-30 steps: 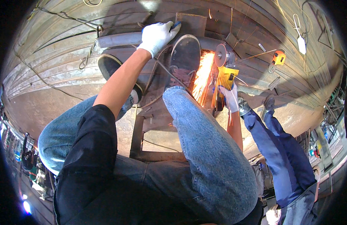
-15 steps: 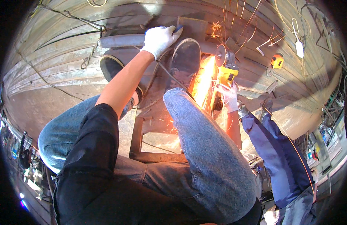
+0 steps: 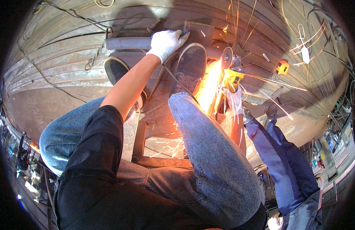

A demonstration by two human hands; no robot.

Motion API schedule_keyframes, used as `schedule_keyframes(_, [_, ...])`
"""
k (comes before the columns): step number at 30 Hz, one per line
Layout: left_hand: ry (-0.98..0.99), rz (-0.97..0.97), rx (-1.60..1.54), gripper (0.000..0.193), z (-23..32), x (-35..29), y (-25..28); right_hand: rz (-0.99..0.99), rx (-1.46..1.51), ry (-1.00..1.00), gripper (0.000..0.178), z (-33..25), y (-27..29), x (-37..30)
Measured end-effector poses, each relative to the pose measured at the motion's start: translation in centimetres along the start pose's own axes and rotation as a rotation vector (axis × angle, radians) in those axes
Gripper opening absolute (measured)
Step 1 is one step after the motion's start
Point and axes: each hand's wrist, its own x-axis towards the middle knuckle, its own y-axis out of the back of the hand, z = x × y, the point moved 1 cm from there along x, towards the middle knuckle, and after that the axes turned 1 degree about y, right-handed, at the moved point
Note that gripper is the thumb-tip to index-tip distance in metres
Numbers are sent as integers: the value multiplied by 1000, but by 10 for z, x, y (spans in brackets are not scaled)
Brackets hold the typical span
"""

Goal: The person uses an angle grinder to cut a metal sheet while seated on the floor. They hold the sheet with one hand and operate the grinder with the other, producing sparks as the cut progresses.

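My right hand [image 3: 234,100], in a white glove, is wrapped round a yellow angle grinder [image 3: 233,78]. The grinder's round disc [image 3: 227,58] stands upright beside my right shoe, and a bright orange-white glare of sparks [image 3: 209,86] pours back from it along the workpiece. Glare hides the exact contact of disc and metal. Further left, my white-gloved left hand [image 3: 164,45] is closed, fingers curled under and out of sight. Its thumb points at the left edge of a flat steel plate [image 3: 200,32]; a grey metal bar [image 3: 128,43] ends at its other side.
Another yellow power tool [image 3: 282,67] lies to the right on the curved metal surface [image 3: 43,105]. A white tag [image 3: 305,54] and loose cables are beyond it. Another person's blue-trousered legs [image 3: 281,161] are close at my right. A rectangular metal frame [image 3: 158,161] lies beneath my legs.
Sparks now streak further out to the right, and more scatter near the frame below. The whole view has shifted slightly; both hands keep nearly the same places and grips.
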Motion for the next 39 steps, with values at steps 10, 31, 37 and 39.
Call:
schedule_keyframes(10, [-6, -25, -22, 40, 1, 1, 3, 3, 14, 2, 46, -31, -12, -12])
schedule_keyframes(31, [-1, 4, -28, 43, 1, 0, 2, 16, 90, -39, 39, -13, -10, -20])
schedule_keyframes(37, [12, -21, -14, 45, 4, 1, 7, 23, 106, 41, 35, -25, -14, -14])
schedule_keyframes(39, [16, -15, -12, 44, 5, 1, 7, 15, 23, 48, 34, -27, -13, -16])
